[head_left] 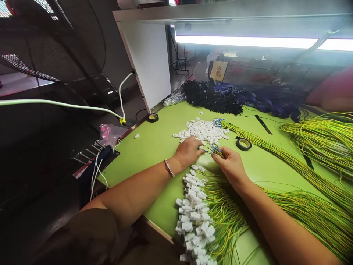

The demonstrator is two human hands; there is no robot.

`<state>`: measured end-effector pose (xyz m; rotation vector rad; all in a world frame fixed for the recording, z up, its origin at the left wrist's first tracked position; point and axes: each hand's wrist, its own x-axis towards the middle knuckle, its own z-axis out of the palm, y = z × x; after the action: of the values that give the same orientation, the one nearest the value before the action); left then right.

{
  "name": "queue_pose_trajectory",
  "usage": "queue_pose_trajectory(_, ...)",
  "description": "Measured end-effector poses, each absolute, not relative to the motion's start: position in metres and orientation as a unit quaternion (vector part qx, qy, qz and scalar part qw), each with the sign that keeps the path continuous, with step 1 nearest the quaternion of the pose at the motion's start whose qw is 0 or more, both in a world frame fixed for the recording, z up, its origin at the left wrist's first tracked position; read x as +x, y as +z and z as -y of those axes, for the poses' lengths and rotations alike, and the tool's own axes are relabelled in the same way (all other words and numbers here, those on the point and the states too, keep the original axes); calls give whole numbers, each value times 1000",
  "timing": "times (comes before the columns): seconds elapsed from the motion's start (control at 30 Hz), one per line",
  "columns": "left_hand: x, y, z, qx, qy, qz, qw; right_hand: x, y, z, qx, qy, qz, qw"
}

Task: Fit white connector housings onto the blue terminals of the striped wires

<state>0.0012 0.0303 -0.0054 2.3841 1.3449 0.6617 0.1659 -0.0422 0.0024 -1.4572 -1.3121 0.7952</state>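
Observation:
My right hand is closed on a small bunch of yellow-green wires whose crimped ends, with blue parts, point left toward my other hand. At the near edge of a pile of loose white connector housings, my left hand has its thumb and fingers pinched on a white connector housing, partly hidden by the fingertips. Below both hands lie many yellow-green wires with white connectors on their left ends, stacked in a row down the green table.
Another wire bundle with bare terminals runs right from the pile. Black tape rolls and a dark flat strip lie nearby. Black-ended cables are heaped at the back. A white side panel and lit shelf bound the table.

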Motion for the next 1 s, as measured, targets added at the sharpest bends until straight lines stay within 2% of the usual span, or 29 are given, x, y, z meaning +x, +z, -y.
queue_pose_trajectory(0.1,-1,-5,-31,835,230,-467,179,165,4,44,-603,330,547,478)
queue_pose_trajectory(0.2,-6,-6,-35,810,285,-455,237,166,5,45,-601,340,543,478)
queue_pose_trajectory(0.3,-9,-5,-34,717,345,-459,395,168,6,47,-603,341,540,478)
queue_pose_trajectory(0.43,-8,0,-25,525,325,-416,668,169,9,48,-605,325,545,481)
queue_pose_trajectory(0.53,-6,3,-20,430,316,-367,762,169,10,50,-599,313,560,479)
queue_pose_trajectory(0.7,-6,3,-22,378,323,-353,792,168,8,51,-596,288,586,468)
queue_pose_trajectory(1.0,-7,0,-20,423,289,-322,796,169,-1,51,-597,241,626,439)
